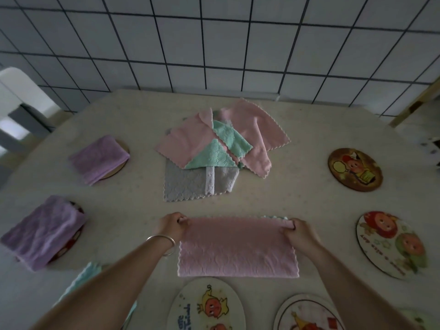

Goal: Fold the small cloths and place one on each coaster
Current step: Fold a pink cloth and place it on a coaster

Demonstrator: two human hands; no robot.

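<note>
White tiles with dark grout back a pale speckled table, where the left hand and right hand each pinch a far corner of a pink cloth, folded in half and lying flat between them. Beyond it sits a loose heap of pink, mint and grey cloths; on the left, two folded purple cloths each rest on a coaster. Bare cartoon-printed coasters lie at the right and along the near edge.
</note>
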